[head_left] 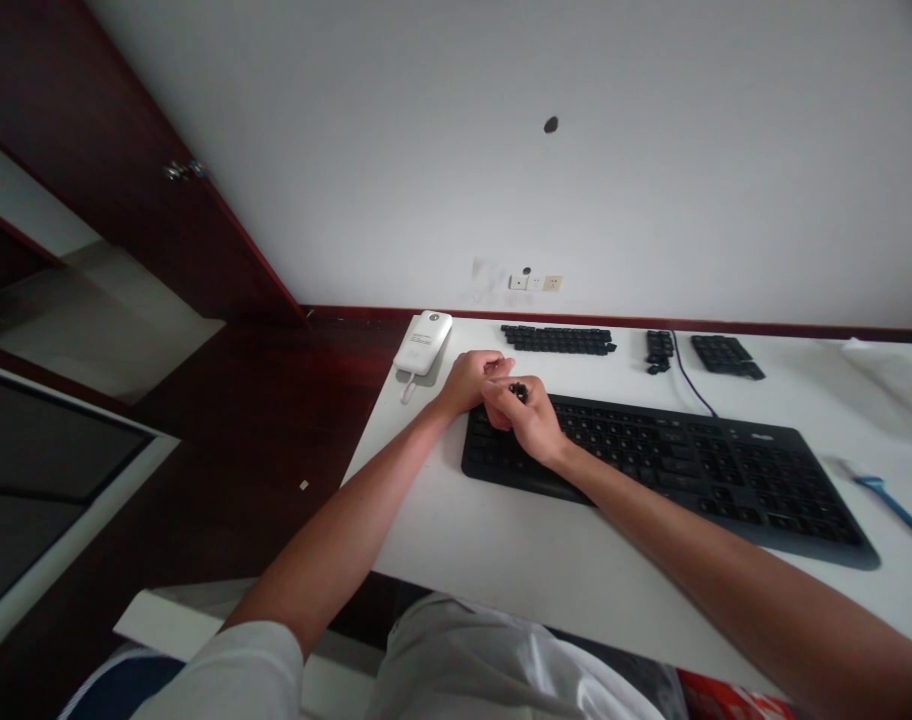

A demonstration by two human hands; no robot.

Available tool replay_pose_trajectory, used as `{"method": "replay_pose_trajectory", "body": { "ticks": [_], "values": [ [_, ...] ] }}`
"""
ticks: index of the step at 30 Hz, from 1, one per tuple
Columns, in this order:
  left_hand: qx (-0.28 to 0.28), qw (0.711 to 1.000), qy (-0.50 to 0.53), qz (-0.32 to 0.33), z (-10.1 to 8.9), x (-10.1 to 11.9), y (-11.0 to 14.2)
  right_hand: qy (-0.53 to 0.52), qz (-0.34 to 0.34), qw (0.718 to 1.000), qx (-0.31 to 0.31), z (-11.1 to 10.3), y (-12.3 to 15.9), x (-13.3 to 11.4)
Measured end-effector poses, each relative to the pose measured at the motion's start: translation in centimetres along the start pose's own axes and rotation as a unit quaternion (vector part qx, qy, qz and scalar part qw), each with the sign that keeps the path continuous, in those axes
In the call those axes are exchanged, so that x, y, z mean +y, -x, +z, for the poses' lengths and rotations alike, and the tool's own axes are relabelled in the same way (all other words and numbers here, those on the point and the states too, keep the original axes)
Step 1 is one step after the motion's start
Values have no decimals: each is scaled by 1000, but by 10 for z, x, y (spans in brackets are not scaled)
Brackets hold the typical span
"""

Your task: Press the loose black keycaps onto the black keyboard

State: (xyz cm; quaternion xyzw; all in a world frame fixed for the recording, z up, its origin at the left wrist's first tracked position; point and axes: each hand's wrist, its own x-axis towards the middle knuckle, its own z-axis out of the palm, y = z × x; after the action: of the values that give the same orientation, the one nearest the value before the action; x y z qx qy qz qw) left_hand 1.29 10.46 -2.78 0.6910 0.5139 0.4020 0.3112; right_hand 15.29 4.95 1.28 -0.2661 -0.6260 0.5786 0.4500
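A black keyboard (673, 450) lies on the white table under my hands. My right hand (535, 420) is closed above its left end, with small black keycaps (519, 392) showing between thumb and fingers. Against it, on the left, rests my left hand (471, 380), its fingers curled. What the left fingers hold, if anything, is hidden. Loose black keycaps stand in groups along the back of the table: a wide block (557, 340), a narrow one (658, 350) and a block at right (726, 355).
A white handheld device (424, 342) with a strap lies at the table's back left corner. A cable (692, 375) runs from the keyboard toward the wall. On the right are a blue-handled brush (895, 505) and a crumpled translucent bag (895, 375).
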Motion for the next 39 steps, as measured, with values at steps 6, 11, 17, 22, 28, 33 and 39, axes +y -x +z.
{"method": "replay_pose_trajectory", "body": {
  "ticks": [6,11,17,22,28,33,39],
  "values": [
    [-13,1000,0,-13,-2,8,2,67,-13,997,-32,2,5,1],
    [-22,999,-18,-16,-4,14,4,87,-29,995,-50,6,8,0],
    [-17,999,-31,-3,-4,18,5,106,-36,991,-76,10,13,0],
    [-15,1000,-27,0,-4,16,4,85,-21,994,-61,9,10,3],
    [-5,1000,-18,-7,-1,8,1,20,-4,1000,-13,2,0,9],
    [-1,1000,-12,-9,0,6,2,-12,0,1000,-2,0,-1,11],
    [-11,1000,-9,-4,-1,5,1,-12,-4,1000,-4,0,-1,8]
  ]
}}
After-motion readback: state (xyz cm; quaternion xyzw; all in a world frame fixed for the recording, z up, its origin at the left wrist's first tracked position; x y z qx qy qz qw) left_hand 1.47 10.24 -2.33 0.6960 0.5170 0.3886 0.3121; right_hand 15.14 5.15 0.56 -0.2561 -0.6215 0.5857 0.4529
